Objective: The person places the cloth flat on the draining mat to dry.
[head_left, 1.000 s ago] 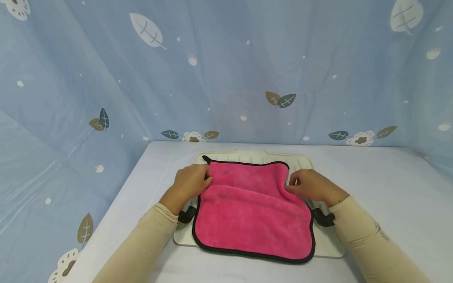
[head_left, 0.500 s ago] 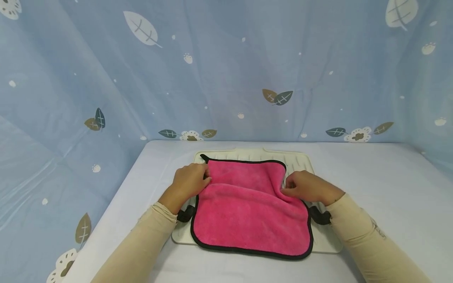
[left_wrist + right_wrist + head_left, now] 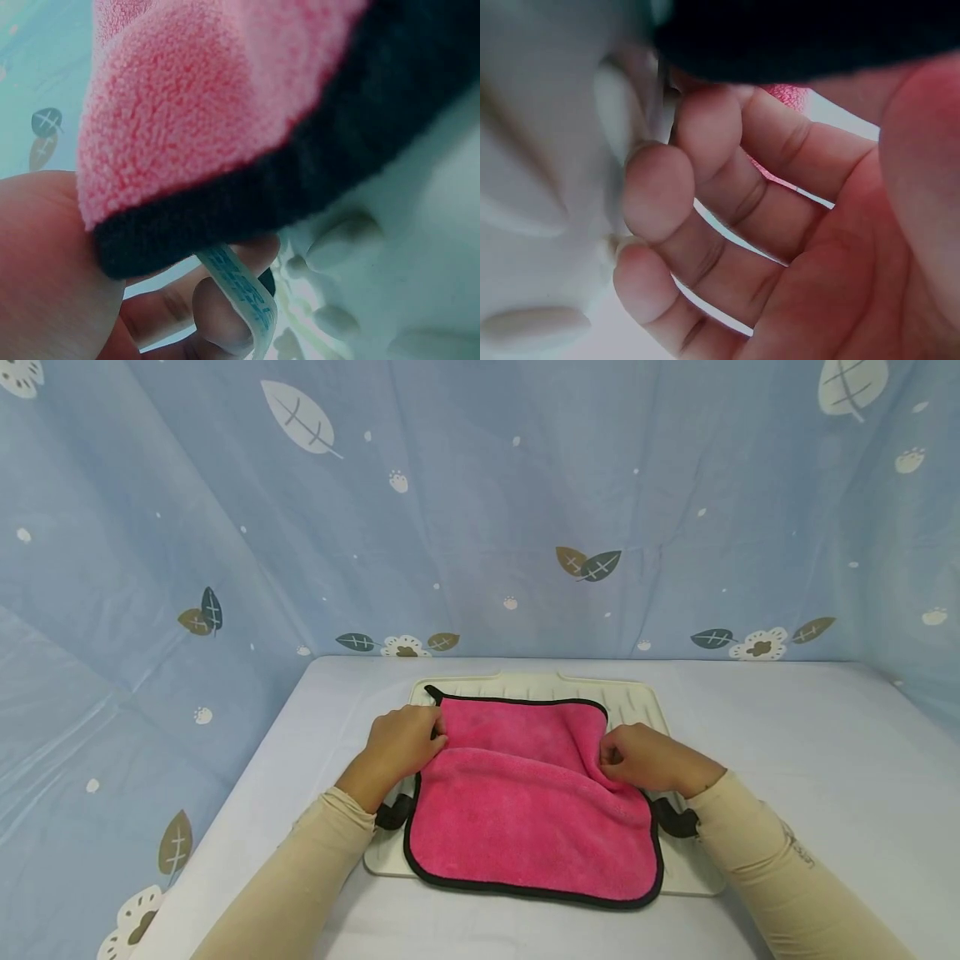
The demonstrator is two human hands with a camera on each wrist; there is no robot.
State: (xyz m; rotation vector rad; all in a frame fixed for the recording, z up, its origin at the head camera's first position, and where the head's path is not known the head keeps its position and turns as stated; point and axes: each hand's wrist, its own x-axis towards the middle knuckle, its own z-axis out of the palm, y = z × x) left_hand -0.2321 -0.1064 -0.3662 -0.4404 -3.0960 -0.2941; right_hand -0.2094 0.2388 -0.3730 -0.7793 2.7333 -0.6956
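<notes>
A pink plush towel [image 3: 525,827] with black edging lies over a ribbed cream-coloured board [image 3: 697,872]. A raised crease crosses the towel from side to side. My left hand [image 3: 401,745] pinches its left edge; in the left wrist view the black edging [image 3: 195,214] passes between thumb and fingers, and a pale printed tag [image 3: 240,289] hangs beneath. On the other side, my right hand [image 3: 651,758] grips the right edge, where the cloth bunches inward. The right wrist view has curled fingers [image 3: 660,191] under the black edging; their exact contact is partly hidden.
A white-covered table [image 3: 817,777] spreads around the board. Blue leaf-patterned fabric [image 3: 480,510] rises behind and at the sides. Black wrist straps [image 3: 678,818] sit under both wrists. A loop [image 3: 433,693] sticks out from the towel's far left corner.
My right hand has shifted slightly left and its fingers have curled in closer on the towel's edge, bunching it a little more. My left hand keeps its place; the whole view shifted slightly.
</notes>
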